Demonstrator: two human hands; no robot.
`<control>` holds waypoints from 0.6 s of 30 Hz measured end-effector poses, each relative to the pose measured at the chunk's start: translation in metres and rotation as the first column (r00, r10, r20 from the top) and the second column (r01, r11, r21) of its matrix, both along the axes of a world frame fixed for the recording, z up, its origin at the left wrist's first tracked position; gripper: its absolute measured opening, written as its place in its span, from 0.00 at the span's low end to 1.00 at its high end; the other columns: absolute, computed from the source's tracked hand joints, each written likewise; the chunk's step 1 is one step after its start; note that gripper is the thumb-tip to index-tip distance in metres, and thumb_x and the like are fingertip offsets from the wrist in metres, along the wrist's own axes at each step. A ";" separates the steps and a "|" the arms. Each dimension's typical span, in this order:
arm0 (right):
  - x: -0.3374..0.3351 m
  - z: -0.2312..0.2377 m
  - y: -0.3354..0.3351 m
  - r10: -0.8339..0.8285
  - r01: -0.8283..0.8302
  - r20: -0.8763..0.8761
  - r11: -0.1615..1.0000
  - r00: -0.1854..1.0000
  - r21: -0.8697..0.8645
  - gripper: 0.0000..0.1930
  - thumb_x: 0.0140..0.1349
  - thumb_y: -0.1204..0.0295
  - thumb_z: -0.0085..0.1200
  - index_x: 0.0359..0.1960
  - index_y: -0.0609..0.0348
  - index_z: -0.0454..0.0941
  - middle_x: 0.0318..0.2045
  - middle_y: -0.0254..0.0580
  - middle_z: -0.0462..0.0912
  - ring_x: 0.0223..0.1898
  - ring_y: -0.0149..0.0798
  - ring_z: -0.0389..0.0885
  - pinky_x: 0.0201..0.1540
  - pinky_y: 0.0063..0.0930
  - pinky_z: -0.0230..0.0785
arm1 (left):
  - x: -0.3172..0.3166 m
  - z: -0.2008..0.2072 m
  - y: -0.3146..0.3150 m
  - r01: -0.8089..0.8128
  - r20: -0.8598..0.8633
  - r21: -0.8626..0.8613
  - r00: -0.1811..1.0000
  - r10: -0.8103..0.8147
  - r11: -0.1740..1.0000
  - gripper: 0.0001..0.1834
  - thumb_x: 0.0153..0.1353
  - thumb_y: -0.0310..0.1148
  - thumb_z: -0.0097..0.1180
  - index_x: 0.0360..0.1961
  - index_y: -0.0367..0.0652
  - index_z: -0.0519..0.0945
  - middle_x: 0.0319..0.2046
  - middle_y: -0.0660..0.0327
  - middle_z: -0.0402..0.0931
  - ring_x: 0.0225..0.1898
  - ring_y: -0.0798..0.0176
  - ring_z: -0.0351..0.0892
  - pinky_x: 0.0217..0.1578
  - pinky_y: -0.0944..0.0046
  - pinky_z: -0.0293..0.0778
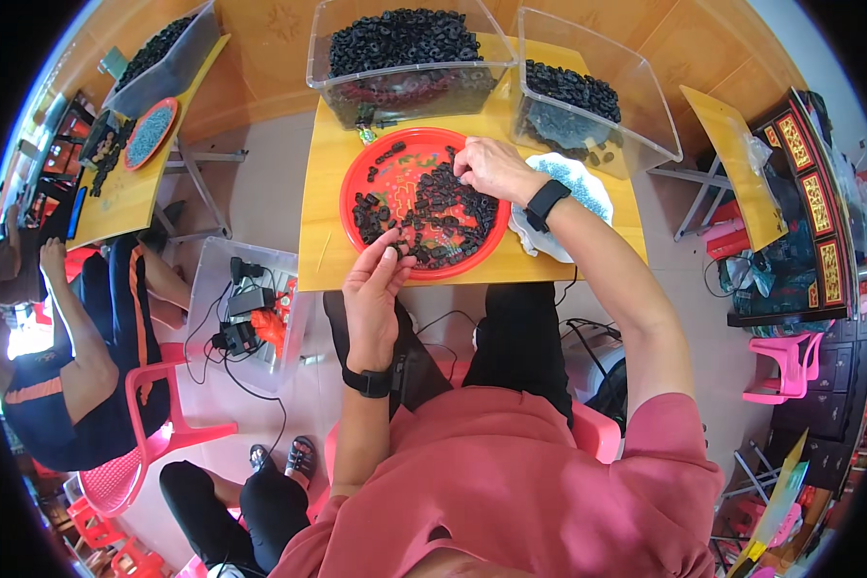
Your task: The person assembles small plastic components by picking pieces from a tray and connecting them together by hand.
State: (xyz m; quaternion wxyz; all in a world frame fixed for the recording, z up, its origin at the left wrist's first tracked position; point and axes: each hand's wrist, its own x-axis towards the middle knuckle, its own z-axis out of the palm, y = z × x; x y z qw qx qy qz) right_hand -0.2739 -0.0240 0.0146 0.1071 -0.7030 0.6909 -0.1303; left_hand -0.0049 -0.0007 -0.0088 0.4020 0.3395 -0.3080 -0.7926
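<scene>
A round red tray point(354, 188) lies on the yellow table before me, with small black parts point(448, 197) heaped and scattered over its patterned bottom. At the tray's near-left rim my left hand point(378, 275) pinches a small black part point(401, 249) between thumb and fingers. My right hand point(496, 169) reaches over the tray's far-right side, its bent fingertips down at the heap. Whatever those fingertips hold is hidden. Just right of the tray, partly under my right forearm, sits a white scalloped dish point(539, 241) of small grey-blue pieces point(583, 183).
Two clear bins point(414, 91) point(636, 116) of black parts stand at the table's far side. On the left, a clear box point(294, 332) of adapters and cables sits on the floor. Beside it a person point(96, 356) sits at another yellow table point(130, 207). A pink stool point(785, 366) stands right.
</scene>
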 end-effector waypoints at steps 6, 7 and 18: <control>0.004 -0.004 -0.002 -0.001 0.004 -0.067 0.999 0.998 0.048 0.05 0.50 0.74 0.55 0.30 0.59 0.78 0.33 0.47 0.78 0.40 0.49 0.78 0.42 0.41 0.70 | -0.001 0.001 0.001 -0.004 -0.029 -0.029 1.000 0.003 1.000 0.15 0.65 0.24 0.50 0.52 0.35 0.75 0.42 0.59 0.78 0.37 0.69 0.80 0.40 0.72 0.77; 0.003 -0.006 -0.002 -0.009 0.010 -0.062 1.000 0.998 0.017 0.05 0.51 0.74 0.55 0.30 0.60 0.77 0.31 0.47 0.79 0.38 0.50 0.78 0.40 0.42 0.70 | -0.001 0.001 0.001 -0.004 -0.030 -0.029 1.000 0.003 1.000 0.15 0.65 0.24 0.50 0.52 0.35 0.75 0.42 0.59 0.78 0.37 0.69 0.80 0.40 0.72 0.77; 0.053 0.046 0.041 0.023 0.017 0.512 0.997 0.858 -0.072 0.07 0.57 0.74 0.57 0.34 0.65 0.80 0.25 0.41 0.83 0.26 0.28 0.80 0.32 0.25 0.72 | -0.003 0.011 0.005 0.081 -0.048 -0.061 0.995 -0.084 0.995 0.15 0.64 0.22 0.51 0.52 0.35 0.74 0.43 0.60 0.78 0.40 0.68 0.79 0.45 0.70 0.74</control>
